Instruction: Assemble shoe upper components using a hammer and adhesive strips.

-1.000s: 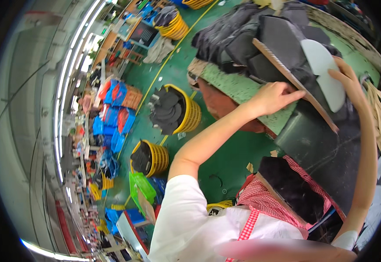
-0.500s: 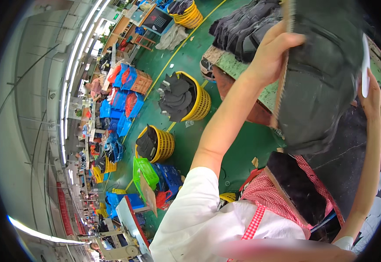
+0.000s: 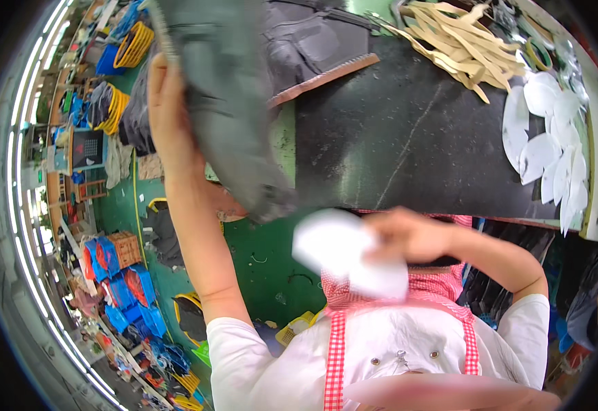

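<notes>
My left hand (image 3: 169, 109) is raised at the far left of the table and grips the edge of a dark grey padded panel (image 3: 227, 103), which hangs down and is blurred. My right hand (image 3: 412, 236), in front of my apron (image 3: 398, 291), is closed on white rounded sheets (image 3: 340, 250) smeared by motion; I cannot tell how many. Another dark grey panel (image 3: 323, 44) with a brown edge lies on the table beside the raised one. A spread of similar white leaf-shaped pieces (image 3: 552, 123) lies at the table's right end.
The black tabletop (image 3: 381, 144) has cream strips (image 3: 456, 41) heaped at its far side and a tape roll (image 3: 539, 55) near them. On the green floor to the left stand yellow baskets (image 3: 110, 113) with dark pieces and blue crates (image 3: 124, 301).
The view has swung right, bringing the table and strips into sight. My right hand has come from beside the panel to in front of my apron with the white sheets. My left hand still grips the panel.
</notes>
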The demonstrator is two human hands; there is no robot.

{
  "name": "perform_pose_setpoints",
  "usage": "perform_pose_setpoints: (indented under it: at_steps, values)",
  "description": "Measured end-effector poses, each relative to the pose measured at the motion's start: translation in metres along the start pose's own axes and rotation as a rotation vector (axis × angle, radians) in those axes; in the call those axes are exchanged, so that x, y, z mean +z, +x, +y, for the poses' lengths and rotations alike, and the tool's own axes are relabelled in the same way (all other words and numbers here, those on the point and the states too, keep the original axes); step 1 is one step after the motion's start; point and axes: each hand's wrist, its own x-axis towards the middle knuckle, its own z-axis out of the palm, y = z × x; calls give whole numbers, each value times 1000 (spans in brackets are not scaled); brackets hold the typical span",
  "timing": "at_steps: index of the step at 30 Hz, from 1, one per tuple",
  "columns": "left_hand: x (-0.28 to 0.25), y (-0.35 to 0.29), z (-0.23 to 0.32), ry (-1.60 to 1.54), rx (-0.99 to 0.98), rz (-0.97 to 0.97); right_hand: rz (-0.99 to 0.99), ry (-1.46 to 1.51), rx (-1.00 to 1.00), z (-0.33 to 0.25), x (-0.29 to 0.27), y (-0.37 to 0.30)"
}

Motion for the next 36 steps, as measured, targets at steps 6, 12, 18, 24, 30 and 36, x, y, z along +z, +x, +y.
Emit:
perform_pose_setpoints:
  at_steps: [6,12,18,24,30,36]
  values:
    - [80,-60,-42,496,-208,-300,-206,248,-180,-15,-42,-44]
    - [78,-80,-36,715,-112,-358,437,353,-91,-11,-69,-82]
    - [83,-108,-45,165,-596,-302,419,356,-115,-27,-27,-43]
    - [99,-110,-32,-35,-554,-303,515,-13,-339,-33,-12,-23]
    - [105,-108,-29,53,-522,-321,535,96,-305,-36,-13,-22]
    - [111,-109,-20,92,-541,-315,570,33,-291,-32,-16,-21]
